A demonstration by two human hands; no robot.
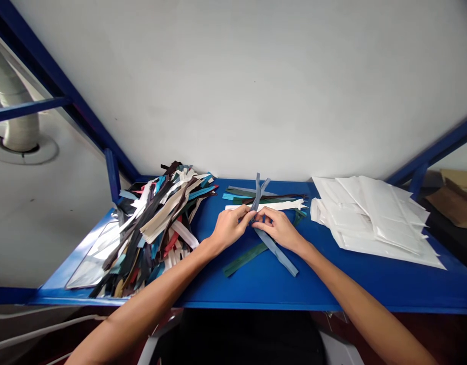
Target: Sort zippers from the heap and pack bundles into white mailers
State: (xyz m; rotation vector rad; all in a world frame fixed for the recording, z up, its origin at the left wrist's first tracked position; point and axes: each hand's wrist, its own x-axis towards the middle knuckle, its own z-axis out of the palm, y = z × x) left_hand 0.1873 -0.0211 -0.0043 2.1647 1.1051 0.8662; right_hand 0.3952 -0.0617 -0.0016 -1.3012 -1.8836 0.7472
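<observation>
Blue-grey zipper (256,196), forked tape ends (258,181), pinching fingers (247,218)

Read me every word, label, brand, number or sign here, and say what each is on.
None: no readable text on the blue-grey zipper, zipper pile, white packets or wall. Any tiny marking on the zippers is too small to read.
</observation>
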